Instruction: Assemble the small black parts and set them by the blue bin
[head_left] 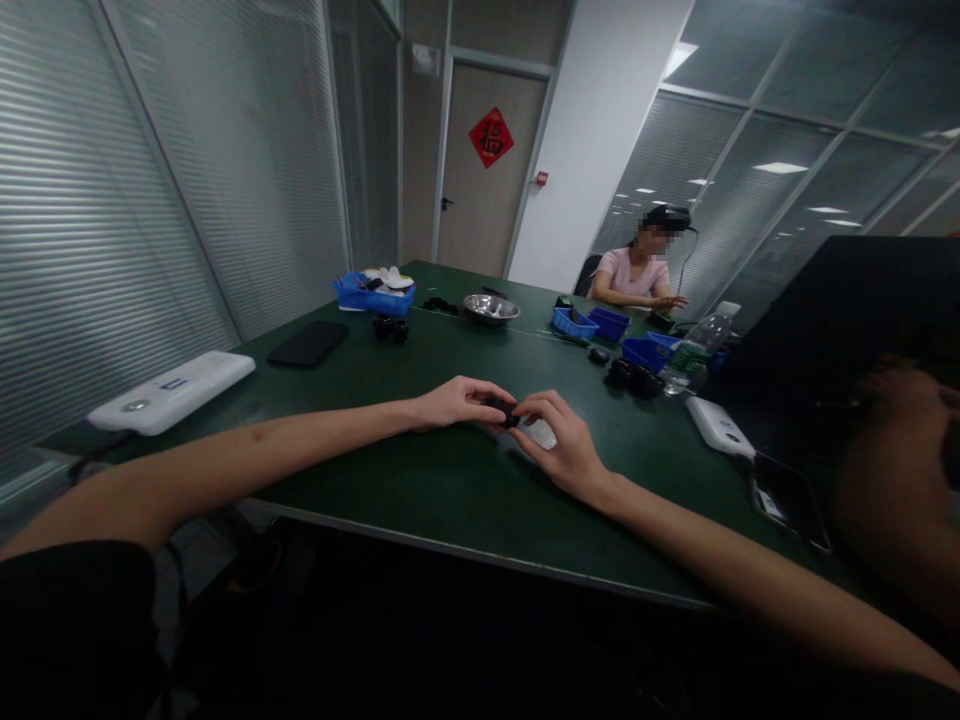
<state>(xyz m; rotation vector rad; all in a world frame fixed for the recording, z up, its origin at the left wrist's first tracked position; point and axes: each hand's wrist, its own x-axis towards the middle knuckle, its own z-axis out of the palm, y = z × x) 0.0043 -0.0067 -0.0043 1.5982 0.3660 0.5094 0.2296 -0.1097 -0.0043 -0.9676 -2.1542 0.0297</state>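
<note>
Just above the green table, my two hands meet around a small black part [507,411]. My left hand [459,403] grips its left end between thumb and fingers. At its right end, the thumb and fingertips of my right hand [559,440] close on the same part. Fingers cover much of the part, so its exact kind is not clear. A small whitish, translucent piece [541,434] shows behind the gap between my right thumb and index finger; whether it touches the hand I cannot tell.
On the green table [420,490] lie a white power bank [176,392], a black phone [308,343], a blue bin [374,294], a metal bowl [491,311], black parts [391,328] and a water bottle [697,350]. Another person [634,277] sits across; a co-worker's arm [896,470] is at right.
</note>
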